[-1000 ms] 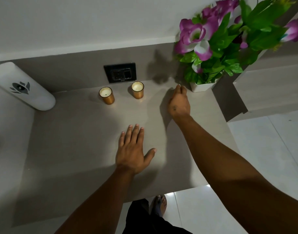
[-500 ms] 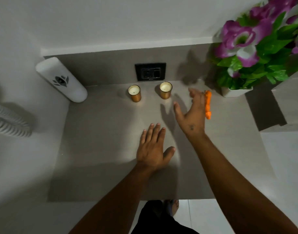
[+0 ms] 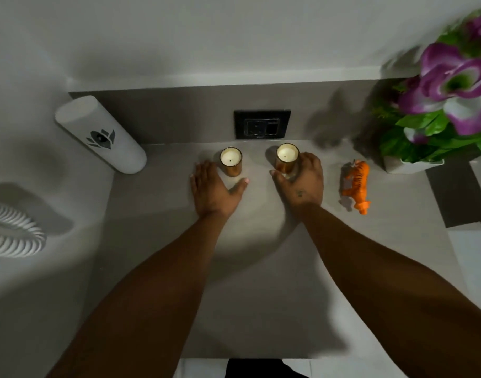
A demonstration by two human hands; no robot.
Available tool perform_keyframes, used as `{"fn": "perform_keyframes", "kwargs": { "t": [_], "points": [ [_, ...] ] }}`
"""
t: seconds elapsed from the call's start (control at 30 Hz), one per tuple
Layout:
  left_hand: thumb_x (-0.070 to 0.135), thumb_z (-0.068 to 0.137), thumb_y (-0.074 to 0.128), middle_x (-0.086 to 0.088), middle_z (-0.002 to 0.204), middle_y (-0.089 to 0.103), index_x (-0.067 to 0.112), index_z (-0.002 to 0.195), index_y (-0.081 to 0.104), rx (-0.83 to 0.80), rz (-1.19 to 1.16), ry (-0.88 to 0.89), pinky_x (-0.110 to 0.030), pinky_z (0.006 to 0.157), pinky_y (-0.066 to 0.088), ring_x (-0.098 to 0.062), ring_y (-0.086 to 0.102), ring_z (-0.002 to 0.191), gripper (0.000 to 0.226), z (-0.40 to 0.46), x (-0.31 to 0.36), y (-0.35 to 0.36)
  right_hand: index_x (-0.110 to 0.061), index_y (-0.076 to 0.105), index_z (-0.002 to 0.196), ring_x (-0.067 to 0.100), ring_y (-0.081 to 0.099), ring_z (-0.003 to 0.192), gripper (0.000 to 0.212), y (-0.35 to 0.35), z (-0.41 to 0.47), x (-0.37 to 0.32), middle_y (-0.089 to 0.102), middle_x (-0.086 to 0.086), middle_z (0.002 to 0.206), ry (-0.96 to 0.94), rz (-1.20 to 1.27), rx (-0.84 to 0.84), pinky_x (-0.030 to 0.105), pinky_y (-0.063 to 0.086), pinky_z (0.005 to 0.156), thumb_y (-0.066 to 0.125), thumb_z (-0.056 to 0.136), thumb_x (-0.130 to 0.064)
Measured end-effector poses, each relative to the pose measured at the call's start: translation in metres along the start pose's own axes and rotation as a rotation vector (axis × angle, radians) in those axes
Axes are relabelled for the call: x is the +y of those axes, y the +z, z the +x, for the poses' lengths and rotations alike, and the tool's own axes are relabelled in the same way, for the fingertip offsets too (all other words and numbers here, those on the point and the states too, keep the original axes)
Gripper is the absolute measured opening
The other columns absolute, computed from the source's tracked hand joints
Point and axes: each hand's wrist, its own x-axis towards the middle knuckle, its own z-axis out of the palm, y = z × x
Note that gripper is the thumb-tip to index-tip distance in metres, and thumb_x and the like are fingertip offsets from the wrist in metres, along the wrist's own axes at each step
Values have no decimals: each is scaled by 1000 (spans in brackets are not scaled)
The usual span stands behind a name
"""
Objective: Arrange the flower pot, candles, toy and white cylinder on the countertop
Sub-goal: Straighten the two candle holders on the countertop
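Head view: two candles upright near the countertop (image 3: 261, 268) back wall. Right hand (image 3: 302, 181) wrapped around right candle (image 3: 287, 159) at its 11 o'clock. Left hand (image 3: 215, 186) open, flat, left candle (image 3: 231, 160) just beside at 1 o'clock, apparently not gripped.

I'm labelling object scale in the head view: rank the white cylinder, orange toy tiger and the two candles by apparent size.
1. White cylinder, clearly largest.
2. Orange toy tiger.
3. Left candle and right candle: they look alike, so unranked.
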Motion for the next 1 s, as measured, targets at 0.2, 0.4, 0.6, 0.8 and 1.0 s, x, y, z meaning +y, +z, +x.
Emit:
{"fn": "perform_keyframes", "kwargs": {
  "t": [0.2, 0.4, 0.6, 0.8, 1.0],
  "points": [
    [63, 86, 67, -14, 163, 30, 10, 153, 32, 4, -35, 32, -47, 126, 4, -28, 15, 155, 92, 17, 4, 2, -18, 61, 120, 25, 48, 125, 60, 2, -2, -1, 50, 3, 138, -32, -40, 44, 41, 42, 107, 67, 79, -62],
    [59, 87, 69, -12, 162, 34, 10, 152, 35, 15, -63, 31, -48, 126, 7, -28, 16, 154, 89, 23, 3, 2, -18, 60, 122, 24, 47, 124, 56, 0, -2, -1, 49, 3, 137, -31, -41, 57, 39, 40, 107, 64, 84, -58],
    [56, 85, 72, -12, 161, 36, 9, 152, 36, 22, -78, 25, -46, 126, 8, -28, 18, 154, 89, 24, 2, 3, -18, 59, 121, 24, 48, 122, 55, -2, 0, 0, 49, 4, 136, -42, -51, 42, 41, 41, 106, 64, 84, -57],
    [61, 83, 72, -10, 162, 34, 10, 153, 34, 6, -78, 27, -43, 127, 7, -26, 15, 155, 95, 23, 1, 1, -15, 47, 133, 26, 46, 127, 83, -3, -1, 5, 39, 5, 142, 16, -67, 5, 40, 42, 108, 71, 74, -68],
    [84, 84, 38, -9, 168, 19, 12, 158, 20, -69, 148, 137, -45, 127, 6, -26, 7, 156, 105, -9, -25, -9, -12, 20, 155, 30, 16, 149, 109, 3, -108, 9, 21, 12, 162, -138, -249, -136, 43, 14, 122, 42, 80, -88]
  ]
}}
